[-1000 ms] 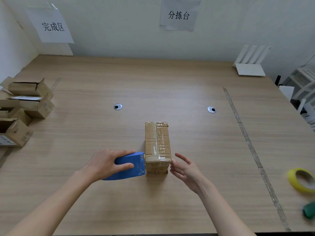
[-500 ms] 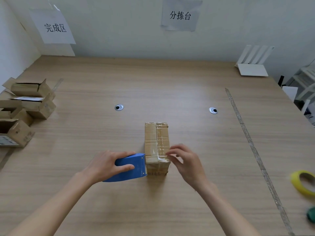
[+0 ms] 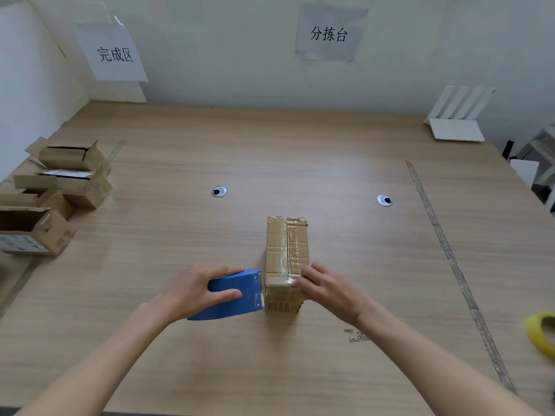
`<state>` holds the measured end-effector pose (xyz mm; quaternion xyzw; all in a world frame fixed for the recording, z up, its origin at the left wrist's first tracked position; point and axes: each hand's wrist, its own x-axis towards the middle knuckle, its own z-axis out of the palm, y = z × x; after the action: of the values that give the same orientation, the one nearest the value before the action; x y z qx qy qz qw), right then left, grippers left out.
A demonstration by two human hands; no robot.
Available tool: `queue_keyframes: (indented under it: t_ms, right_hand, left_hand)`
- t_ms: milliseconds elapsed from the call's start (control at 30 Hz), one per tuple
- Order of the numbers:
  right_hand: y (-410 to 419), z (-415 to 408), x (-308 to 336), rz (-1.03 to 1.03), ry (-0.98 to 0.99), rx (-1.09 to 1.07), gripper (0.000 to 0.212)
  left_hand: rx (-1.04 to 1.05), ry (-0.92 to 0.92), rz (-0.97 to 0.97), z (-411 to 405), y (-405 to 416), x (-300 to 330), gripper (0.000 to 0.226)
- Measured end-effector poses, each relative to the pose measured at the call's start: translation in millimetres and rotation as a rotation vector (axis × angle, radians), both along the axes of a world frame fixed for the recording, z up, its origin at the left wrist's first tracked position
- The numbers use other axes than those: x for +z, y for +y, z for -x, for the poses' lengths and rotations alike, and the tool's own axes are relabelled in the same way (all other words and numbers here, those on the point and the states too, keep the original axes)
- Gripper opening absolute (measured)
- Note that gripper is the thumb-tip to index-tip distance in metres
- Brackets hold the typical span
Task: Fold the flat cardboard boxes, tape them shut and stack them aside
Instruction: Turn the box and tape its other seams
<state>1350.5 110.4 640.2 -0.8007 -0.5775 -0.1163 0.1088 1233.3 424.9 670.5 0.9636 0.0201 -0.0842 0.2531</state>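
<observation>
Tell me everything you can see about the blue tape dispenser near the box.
The blue plastic tape dispenser is wedge-shaped, with a flat front plate carrying two small screws. It rests on the wooden table, its front end against the near left side of the brown cardboard box. The left hand grips it, fingers over the top and thumb along its near side. Its tape roll is hidden.

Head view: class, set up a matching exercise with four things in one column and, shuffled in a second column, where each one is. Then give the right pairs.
Things
1. Dispenser
2. Yellow tape roll
3. Open boxes
4. Taped box

Places
A. table's left edge
B. gripped by the left hand
C. table's right edge
D. mid-table, right hand at its near end

Pairs: 1-B, 2-C, 3-A, 4-D
</observation>
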Motion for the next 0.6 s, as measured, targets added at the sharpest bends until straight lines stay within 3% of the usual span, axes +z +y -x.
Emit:
queue_keyframes:
  t_ms: [200,600]
  right_hand:
    - [12,9,17,0.001,0.204,-0.142,0.033]
    - [67,26,11,-0.071,0.249,-0.244,0.02]
  left_hand:
    - [-0.012,-0.017,-0.03,0,-3,3,0.055]
    - [-0.016,-0.052,-0.037,8,4,-1,0.059]
